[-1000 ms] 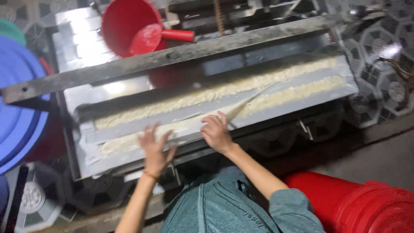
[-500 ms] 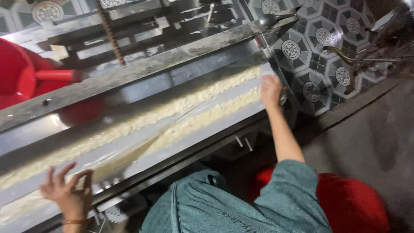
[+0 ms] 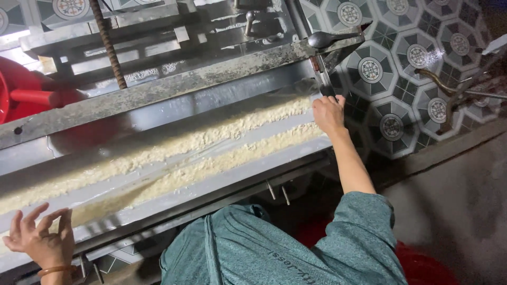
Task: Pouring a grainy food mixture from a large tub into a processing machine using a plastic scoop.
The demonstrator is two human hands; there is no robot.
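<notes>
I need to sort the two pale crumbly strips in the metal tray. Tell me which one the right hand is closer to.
The far strip, running along the tray's back wall. The right hand sits at its end, while the near strip lies lower, closer to the person.

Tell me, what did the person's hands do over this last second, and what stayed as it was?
The hands spread apart. A second ago both lay side by side at the middle of the long metal tray. The right hand slid out to the tray's far right end, where it rests at the edge; the left hand moved to the left end, fingers open, gripping nothing. The two rows of pale crumbly material and the red scoop lie unchanged.
</notes>
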